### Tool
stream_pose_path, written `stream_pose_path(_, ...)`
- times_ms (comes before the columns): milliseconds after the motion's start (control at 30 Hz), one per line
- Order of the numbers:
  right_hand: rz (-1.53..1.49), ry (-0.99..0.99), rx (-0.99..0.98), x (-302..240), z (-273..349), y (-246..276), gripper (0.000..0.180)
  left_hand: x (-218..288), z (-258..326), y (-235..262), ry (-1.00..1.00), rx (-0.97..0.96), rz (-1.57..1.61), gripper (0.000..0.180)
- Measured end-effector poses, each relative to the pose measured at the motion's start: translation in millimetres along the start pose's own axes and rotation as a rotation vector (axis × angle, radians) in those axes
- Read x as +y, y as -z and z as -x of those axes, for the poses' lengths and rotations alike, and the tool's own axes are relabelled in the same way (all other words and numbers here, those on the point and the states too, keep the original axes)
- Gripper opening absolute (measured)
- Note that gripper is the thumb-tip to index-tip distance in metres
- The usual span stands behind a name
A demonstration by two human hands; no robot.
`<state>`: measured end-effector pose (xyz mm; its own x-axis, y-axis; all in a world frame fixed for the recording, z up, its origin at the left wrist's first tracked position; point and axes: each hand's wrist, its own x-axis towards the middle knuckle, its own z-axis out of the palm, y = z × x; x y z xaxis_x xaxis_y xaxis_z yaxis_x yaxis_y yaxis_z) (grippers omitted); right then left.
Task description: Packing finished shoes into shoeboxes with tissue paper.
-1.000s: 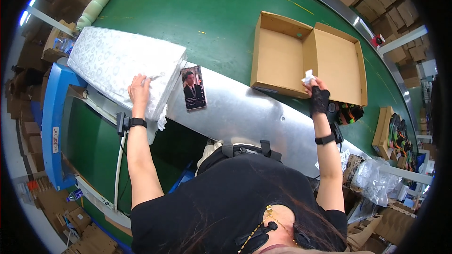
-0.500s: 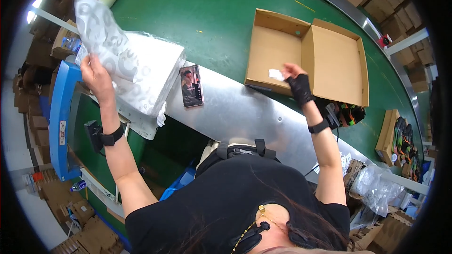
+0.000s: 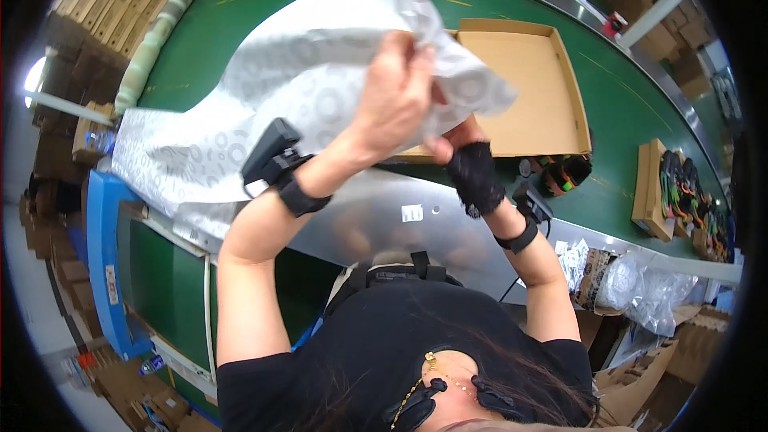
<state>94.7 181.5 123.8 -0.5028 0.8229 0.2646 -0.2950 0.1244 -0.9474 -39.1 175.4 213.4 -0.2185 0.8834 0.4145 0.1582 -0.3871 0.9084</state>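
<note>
A large sheet of white wrapping paper with grey ring prints is lifted over the green table, spread from the far left toward the box. My left hand is closed on its right part, fingers pinched. Beneath that, my right hand, in a black fingerless glove, is close to the paper's lower edge; its fingertips are mostly hidden, so its grip does not show. Behind both hands stands an open cardboard box, its left part covered by the paper. A small white slip lies on the metal edge.
Shoes in black, green and orange sit just right of the box. Another carton with more shoes is farther right. A blue-framed stand is at left, and clear plastic bags are at lower right. Stacked cartons line the far left.
My left hand has carried the sheet rightward to the box, unfolding it over the phone's former spot. The white slip now lies on the metal edge, out of my right hand, which moved slightly left.
</note>
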Motion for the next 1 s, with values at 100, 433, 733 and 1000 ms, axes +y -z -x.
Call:
stream_pose_path(100,-0.033,-0.006,0.44,0,-33,33,0.037,-16,-18,-43,0.122,-0.108,0.062,0.029)
stream_pose_path(433,0.29,0.109,1.421,-15,-35,294,0.042,-151,22,45,-0.114,-0.368,-1.444,0.058)
stream_pose_path(733,0.229,-0.057,1.37,-15,54,323,0.032,-212,50,164,0.666,0.215,-1.134,0.088)
stream_pose_path(1000,1.432,-0.059,0.254,61,99,234,0.028,-250,57,150,1.066,0.41,0.468,0.055)
